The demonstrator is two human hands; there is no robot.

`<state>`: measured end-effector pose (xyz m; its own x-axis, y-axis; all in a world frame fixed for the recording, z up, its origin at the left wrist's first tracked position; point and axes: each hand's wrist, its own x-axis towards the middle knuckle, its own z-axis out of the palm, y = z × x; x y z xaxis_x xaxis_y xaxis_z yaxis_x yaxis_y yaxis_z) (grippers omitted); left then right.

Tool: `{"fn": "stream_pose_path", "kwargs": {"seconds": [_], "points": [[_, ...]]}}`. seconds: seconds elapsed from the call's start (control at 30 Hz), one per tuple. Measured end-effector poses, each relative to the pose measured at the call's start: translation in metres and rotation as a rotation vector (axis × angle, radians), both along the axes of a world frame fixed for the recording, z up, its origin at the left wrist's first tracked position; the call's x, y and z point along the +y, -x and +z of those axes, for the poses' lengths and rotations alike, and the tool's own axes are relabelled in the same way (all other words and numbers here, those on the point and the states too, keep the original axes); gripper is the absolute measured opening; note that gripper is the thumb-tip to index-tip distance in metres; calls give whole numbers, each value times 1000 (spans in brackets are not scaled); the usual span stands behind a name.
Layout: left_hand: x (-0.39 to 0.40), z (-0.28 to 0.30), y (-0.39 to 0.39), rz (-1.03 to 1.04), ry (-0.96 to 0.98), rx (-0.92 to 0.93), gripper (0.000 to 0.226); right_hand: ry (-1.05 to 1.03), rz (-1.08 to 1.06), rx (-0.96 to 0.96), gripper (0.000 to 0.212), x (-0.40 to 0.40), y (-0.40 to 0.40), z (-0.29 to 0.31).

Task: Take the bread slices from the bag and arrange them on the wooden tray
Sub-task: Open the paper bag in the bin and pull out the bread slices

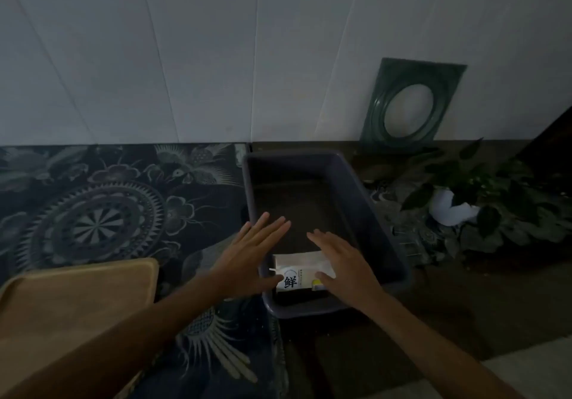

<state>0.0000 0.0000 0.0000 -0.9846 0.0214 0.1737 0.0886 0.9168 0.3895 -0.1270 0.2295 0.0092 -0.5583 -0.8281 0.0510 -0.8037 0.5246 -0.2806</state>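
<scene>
We see both hands spread flat with fingers extended over a dark plastic bin (356,188), neither holding anything. The left hand (250,253) hovers across the bin's left rim; the right hand (343,264) hovers inside it, nearer the right wall. Between them, at the near end of the bin, lies the white bread bag (298,271), its thumb-side edges partly covered by both hands. The far half of the bin is bare floor, open room to move in. The bag's long axis seems to run left to right, its printed character upright toward us; the slices inside cannot be made out. The wooden tray (77,302) sits near left on the patterned cloth (102,213), well apart from the bin, cut off by the frame and crossed by the left forearm. The scene is dim.
</scene>
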Motion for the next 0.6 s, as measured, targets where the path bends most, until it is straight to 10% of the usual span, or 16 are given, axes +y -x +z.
{"fn": "stream_pose_path", "kwargs": {"seconds": [0.6], "points": [[27, -17, 13, 45, -191, 148, 38, 326, 105, -40, 35, 23, 45, -28]]}}
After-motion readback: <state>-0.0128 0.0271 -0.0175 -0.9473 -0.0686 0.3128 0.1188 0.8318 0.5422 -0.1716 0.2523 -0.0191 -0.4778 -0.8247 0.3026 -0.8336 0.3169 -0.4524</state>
